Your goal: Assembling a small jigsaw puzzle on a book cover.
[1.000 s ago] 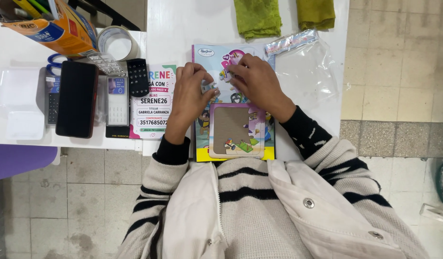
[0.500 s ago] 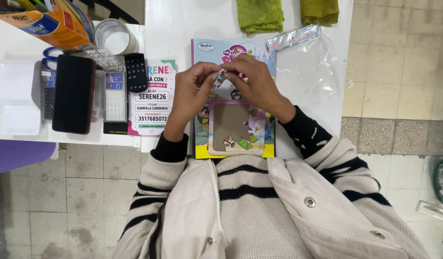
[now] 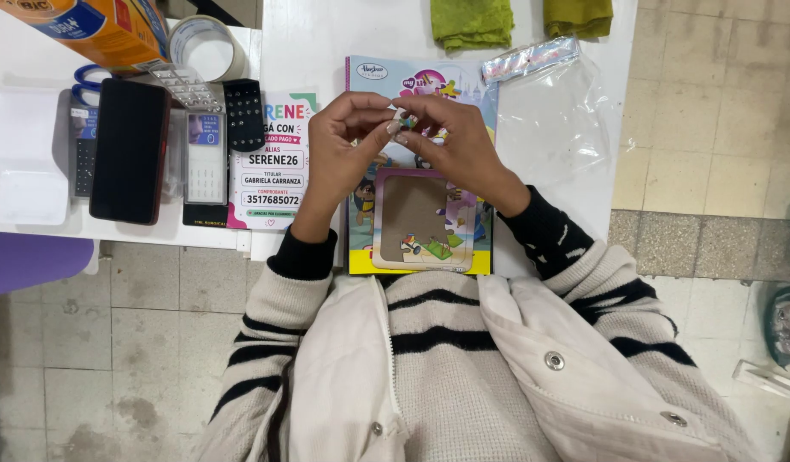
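Two hands [image 3: 401, 137] around level puzzle piece [image 3: 401, 125]

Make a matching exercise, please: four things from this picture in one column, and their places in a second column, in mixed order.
Things:
1. black phone
2. clear plastic bag
3. green cloth
4. small puzzle piece

Places:
A. pinched between the fingertips of the left hand and the right hand
B. at the far edge of the white table, beyond the puzzle book
C. left of the printed card
D. right of the puzzle book

Pairs: 1-C, 2-D, 3-B, 4-A
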